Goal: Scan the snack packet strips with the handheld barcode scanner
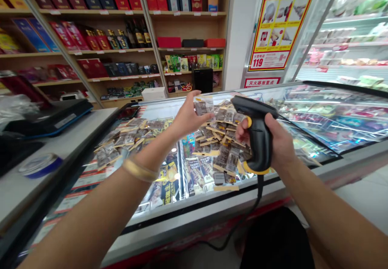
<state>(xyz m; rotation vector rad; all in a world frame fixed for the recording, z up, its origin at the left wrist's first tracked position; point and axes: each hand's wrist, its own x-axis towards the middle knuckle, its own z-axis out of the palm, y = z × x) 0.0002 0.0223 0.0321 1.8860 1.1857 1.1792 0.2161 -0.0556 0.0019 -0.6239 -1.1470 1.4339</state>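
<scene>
My left hand (192, 115), with a gold bangle (141, 170) on its wrist, pinches a small clear snack packet (203, 106) above the freezer's glass top. Wrapped in my right hand (277, 139) is a black and yellow barcode scanner (259, 133), its head pointing left toward the packet. A cable runs down from the scanner's handle. Beneath both hands lies a pile of similar packets (226, 155) with tan card strips. To the left, a second pile of packets (130, 135) rests on the same glass.
The chest freezer (200, 204) holds packaged goods under its glass. A counter (69, 155) on the left bears a tape roll (41, 166) and a black device (48, 115). Shelves of boxes and bottles stand behind, a red poster (283, 22) and a lit display fridge (348, 46) at the right.
</scene>
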